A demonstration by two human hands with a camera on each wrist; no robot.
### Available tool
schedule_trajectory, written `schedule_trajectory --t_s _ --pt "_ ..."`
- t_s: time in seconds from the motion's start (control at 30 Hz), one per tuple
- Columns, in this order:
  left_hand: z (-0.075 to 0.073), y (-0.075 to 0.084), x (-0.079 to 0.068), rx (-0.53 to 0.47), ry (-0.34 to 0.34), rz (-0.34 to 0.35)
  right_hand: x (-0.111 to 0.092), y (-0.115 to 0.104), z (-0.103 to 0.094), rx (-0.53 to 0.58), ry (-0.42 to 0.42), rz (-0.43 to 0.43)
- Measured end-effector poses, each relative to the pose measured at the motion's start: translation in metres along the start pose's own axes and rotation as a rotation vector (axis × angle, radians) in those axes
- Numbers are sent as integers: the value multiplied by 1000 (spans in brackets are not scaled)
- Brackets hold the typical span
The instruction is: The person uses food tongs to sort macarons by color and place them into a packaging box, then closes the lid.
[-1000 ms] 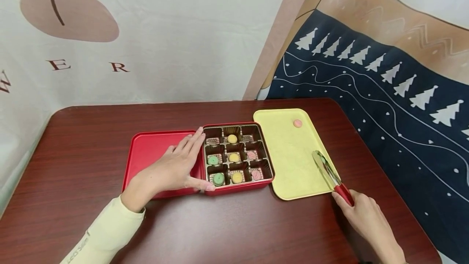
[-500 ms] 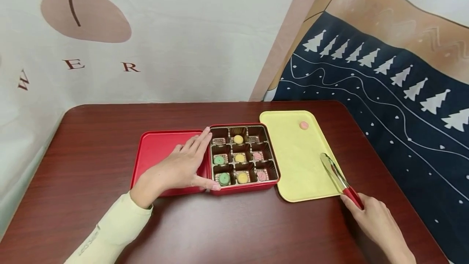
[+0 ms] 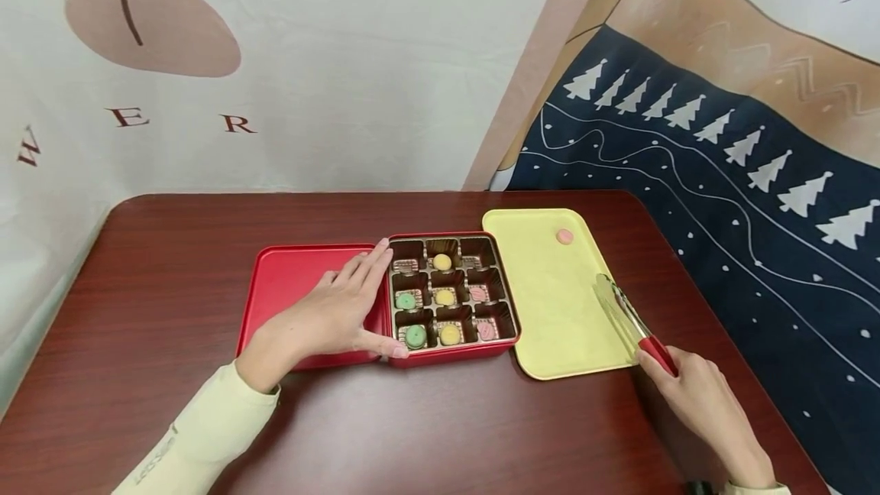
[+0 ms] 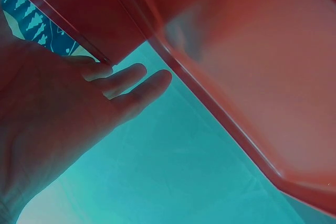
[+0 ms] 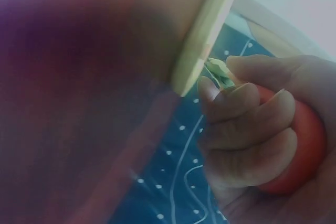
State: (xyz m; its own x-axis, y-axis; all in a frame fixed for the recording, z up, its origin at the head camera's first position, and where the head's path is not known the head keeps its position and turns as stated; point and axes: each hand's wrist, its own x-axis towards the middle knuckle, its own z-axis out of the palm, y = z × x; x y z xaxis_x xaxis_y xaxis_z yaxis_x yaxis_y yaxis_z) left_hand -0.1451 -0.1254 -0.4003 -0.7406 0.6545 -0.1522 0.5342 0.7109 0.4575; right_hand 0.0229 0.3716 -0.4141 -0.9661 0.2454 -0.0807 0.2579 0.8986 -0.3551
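A red box (image 3: 454,357) holds a dark tray of square compartments in three rows. Small round sweets, macaron-like, lie in it: green (image 3: 415,336) in the left column, yellow (image 3: 444,296) in the middle, pink (image 3: 486,328) on the right. My left hand (image 3: 323,319) rests along the box's left side, fingers straight, thumb at the front corner. With my right hand (image 3: 701,396) I grip the red handle of metal tongs (image 3: 629,308); their tips hang over the right edge of the yellow tray (image 3: 550,312), holding nothing visible. One pink sweet (image 3: 564,236) lies at that tray's back right.
Left of the box lies a red lid (image 3: 289,281), partly under my left forearm and hand. Everything stands on a dark reddish wooden table (image 3: 454,426). Behind it hang a pale cloth (image 3: 344,82) and a navy cloth with white trees (image 3: 722,212).
The head view has shifted slightly. The tongs have moved a little up and to the right over the yellow tray's edge. My left hand stays at the box.
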Motion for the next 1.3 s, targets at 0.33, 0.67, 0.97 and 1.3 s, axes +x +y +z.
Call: schedule_trajectory --t_s 0.33,0.67,0.97,1.3 --pt "-2 1 3 27 -6 3 36 -41 -14 5 39 -136" --pt "-7 4 6 29 -65 -3 60 -81 -18 42 3 -242" --pt "-6 3 3 -12 -81 -9 75 -111 -14 34 -72 -288" --pt "-7 3 -2 -19 -76 -34 85 -148 -5 76 -103 -365"
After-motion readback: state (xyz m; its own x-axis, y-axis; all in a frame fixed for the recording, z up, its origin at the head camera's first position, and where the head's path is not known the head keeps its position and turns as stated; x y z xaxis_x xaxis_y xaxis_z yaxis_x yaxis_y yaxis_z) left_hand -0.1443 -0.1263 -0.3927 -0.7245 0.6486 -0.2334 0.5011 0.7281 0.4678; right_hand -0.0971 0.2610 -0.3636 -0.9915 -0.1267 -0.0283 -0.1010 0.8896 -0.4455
